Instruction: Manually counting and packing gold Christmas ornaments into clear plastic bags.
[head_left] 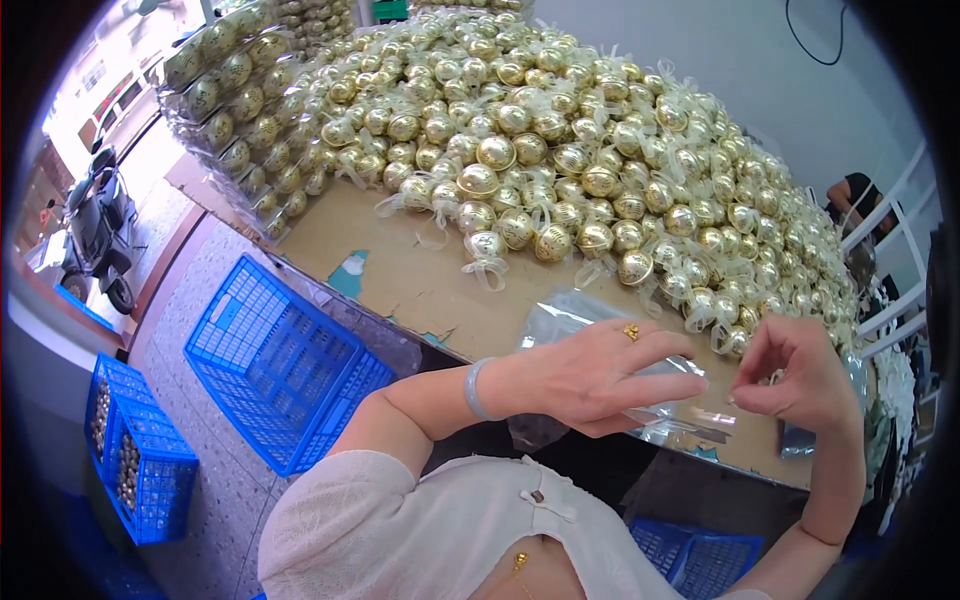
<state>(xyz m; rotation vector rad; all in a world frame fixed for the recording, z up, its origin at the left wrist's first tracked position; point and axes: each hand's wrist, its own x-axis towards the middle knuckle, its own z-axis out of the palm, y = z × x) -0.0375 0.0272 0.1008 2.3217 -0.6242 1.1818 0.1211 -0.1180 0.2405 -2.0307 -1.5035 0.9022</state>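
Nearest, at the worktop's [400,270] front edge: left hand [590,375], gold ring and pale bangle, fingers [670,385] nearly flat and closed lightly on a clear plastic bag [570,320], pressing it down, probably to keep the slippery film from sliding. Right hand [800,375] just beside, thumb and forefinger pinched tight at the bag's right edge, apparently to part or pull the film; too small to tell if anything else is caught in the pinch. Bag crinkled, glossy, see-through, lying partly over the front edge.

Worktop bare there: brown board, matte, with chipped teal patches.

Further back, a big heap of gold balls [560,150]: round, shiny, patterned, each tied with pale ribbon, spilling from the far edge down toward the bag, within easy reach. At the far left corner, stacked clear packs [230,90] of the same balls, neat in rows.

On the floor, left: blue lattice crates [270,360], rigid plastic.
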